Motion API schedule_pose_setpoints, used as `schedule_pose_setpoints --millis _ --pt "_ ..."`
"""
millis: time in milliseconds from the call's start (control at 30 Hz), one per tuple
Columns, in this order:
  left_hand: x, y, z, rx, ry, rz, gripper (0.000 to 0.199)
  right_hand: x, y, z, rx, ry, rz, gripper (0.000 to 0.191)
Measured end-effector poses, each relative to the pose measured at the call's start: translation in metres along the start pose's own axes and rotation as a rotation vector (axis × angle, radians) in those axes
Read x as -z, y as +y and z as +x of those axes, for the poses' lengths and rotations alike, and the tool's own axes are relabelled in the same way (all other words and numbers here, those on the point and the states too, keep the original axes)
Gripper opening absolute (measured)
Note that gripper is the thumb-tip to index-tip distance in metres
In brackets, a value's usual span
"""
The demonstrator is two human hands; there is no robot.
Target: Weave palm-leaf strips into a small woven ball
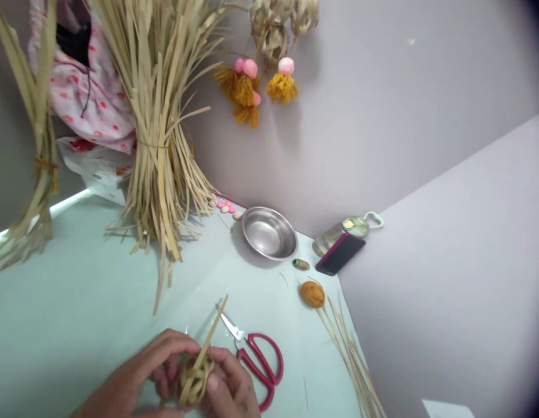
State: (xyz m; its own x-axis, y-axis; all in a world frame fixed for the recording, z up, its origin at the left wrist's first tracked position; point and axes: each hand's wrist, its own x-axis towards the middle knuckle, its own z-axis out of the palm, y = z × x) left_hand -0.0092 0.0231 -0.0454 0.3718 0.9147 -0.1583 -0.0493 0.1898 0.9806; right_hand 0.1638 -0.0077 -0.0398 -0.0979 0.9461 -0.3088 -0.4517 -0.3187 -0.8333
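A small woven ball of pale plant strips [193,382] sits between my two hands near the bottom edge of the view. One flat strip end [213,326] sticks up from it, slanting to the upper right. My left hand [152,368] curls around the ball's left side, fingertips at its top. On the other side my right hand [232,380] grips the ball, its thumb pressed on the weave. Red-handled scissors [259,360] lie just right of my right hand, blades slightly apart and pointing up-left. The ball's underside is hidden.
A big sheaf of dry strips [156,128] stands at the back left. Behind the scissors are a steel bowl [269,233], a yarn ball [313,294], a phone [341,254] propped on a bottle [328,239], and loose strips [354,366]. Tasselled woven balls [275,43] hang on the wall.
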Motion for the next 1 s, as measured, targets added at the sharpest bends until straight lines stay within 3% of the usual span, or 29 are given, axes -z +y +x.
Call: schedule_pose_setpoints --millis 267,467,600,800,1000 --pt "0.005 0.013 0.003 0.039 -0.221 0.111 0.032 -0.002 -0.005 -0.005 -0.008 -0.025 0.09 0.04" --pt "-0.001 0.025 -0.004 0.06 -0.166 0.179 0.034 -0.009 -0.019 -0.012 0.016 -0.105 0.11 0.037" --pt "-0.004 0.029 -0.007 -0.01 -0.101 0.278 0.035 -0.012 -0.023 -0.018 0.052 -0.11 0.1 0.037" --pt "-0.005 0.033 -0.011 -0.064 -0.186 0.124 0.036 -0.012 -0.027 -0.026 0.015 -0.245 0.072 0.035" --pt "-0.006 0.033 -0.011 -0.145 -0.171 0.123 0.041 -0.015 -0.031 -0.03 0.071 -0.307 0.053 0.037"
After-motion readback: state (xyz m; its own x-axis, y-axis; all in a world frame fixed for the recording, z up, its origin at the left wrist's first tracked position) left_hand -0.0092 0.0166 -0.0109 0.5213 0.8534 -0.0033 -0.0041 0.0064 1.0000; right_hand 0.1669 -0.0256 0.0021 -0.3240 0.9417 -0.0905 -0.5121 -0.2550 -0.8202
